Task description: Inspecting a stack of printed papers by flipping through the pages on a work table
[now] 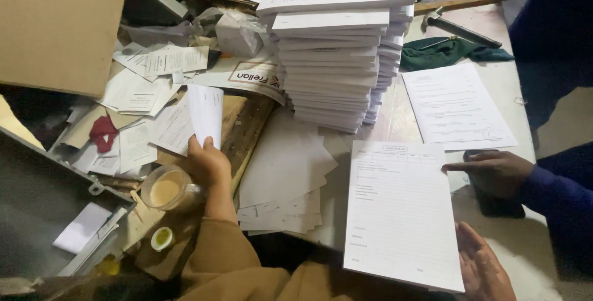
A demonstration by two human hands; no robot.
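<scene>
Left hand [207,162] pinching folded white sheet [206,114] upright, fingers wrapped round its lower edge, over scrap-paper mess at 9 o'clock. Right hand [482,267] flat and open, palm against right edge of printed form pad [401,214] at 5 o'clock. Looks like sorting/collating step tbh. Tall form stack [333,54] sits at 12. Another person's hand [494,171] points at pad's top corner, 3 o'clock. Glass of tea [167,188] near left wrist, so careful there.

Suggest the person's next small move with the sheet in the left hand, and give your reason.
Probably lay the white printed sheet, pinched upright in the left hand, onto the loose white papers beside it. The right hand already rests open-palmed against the printed white form pad, steadying it.
</scene>
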